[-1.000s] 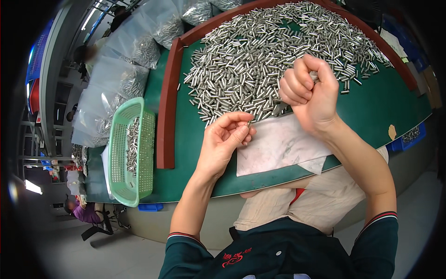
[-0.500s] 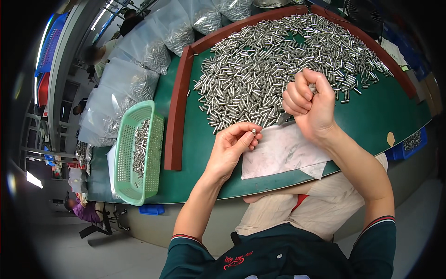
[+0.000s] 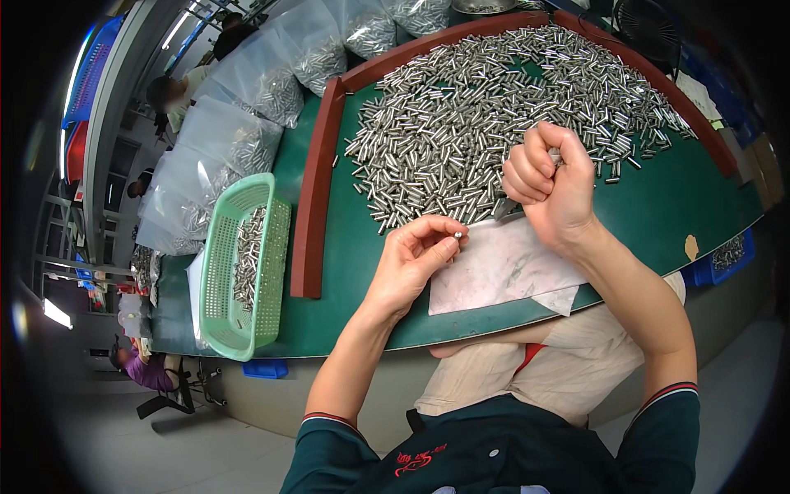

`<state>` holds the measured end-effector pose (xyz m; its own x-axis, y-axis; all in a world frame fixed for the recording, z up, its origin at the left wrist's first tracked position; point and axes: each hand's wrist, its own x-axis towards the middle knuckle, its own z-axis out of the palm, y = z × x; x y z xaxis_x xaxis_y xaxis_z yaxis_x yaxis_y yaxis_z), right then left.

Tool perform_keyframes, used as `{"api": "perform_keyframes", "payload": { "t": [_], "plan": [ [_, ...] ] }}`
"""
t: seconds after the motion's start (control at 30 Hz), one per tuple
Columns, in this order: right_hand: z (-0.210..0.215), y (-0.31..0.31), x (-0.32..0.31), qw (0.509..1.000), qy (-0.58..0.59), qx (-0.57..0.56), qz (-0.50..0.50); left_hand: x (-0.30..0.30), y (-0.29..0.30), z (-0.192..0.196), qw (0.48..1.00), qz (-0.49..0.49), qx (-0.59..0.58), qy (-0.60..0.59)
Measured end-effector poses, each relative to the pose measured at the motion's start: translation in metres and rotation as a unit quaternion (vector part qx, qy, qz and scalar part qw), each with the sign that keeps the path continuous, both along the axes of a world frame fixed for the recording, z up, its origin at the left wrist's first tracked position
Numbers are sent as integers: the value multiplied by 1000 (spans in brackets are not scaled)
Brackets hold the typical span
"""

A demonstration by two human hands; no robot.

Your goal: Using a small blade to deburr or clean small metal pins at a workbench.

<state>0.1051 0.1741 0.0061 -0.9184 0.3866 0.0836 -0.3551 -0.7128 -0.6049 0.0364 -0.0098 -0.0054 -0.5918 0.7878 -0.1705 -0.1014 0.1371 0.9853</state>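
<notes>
In my left hand (image 3: 415,257), a small shiny metal pin (image 3: 457,235) is pinched between thumb and fingertips, its round end showing. My right hand (image 3: 550,185) is closed in a fist just right of it and higher up. A thin grey metal tool (image 3: 503,208) pokes out below that fist, and a bit of metal shows at its top; the kind of tool cannot be made out. Under and beside both hands lies a stained whitish cloth (image 3: 494,276). Beyond them spreads a large heap of short metal pins (image 3: 444,140) on the green tabletop (image 3: 370,309).
Dark red wooden rails (image 3: 311,214) border the heap. To the left stands a light green plastic basket (image 3: 271,272) with pins inside. Clear bags of pins (image 3: 263,95) line the table's far left. A blue bin (image 3: 724,257) sits at the right edge. Other people are in the left background.
The pin in my left fingertips has turned, so its end faces me more. My left hand has shifted very slightly right; my right fist stays almost in place.
</notes>
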Motion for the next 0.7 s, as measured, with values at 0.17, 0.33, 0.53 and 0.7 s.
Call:
{"api": "perform_keyframes", "payload": {
  "t": [0.17, 0.33, 0.53, 0.7],
  "plan": [
    [-1, 1, 1, 1000, -3, 0, -1, -5, -1, -3, 987, 4, 60, -148],
    [0, -1, 2, 1000, -4, 4, -2, -12, -5, -2, 962, 18, 82, -260],
    [0, -1, 1, 1000, -8, 9, -1, -12, -4, 1, 958, 33, 85, -272],
    [0, -1, 1, 1000, -9, 7, 3, -12, -6, -1, 948, 77, 150, -269]
  ]
}}
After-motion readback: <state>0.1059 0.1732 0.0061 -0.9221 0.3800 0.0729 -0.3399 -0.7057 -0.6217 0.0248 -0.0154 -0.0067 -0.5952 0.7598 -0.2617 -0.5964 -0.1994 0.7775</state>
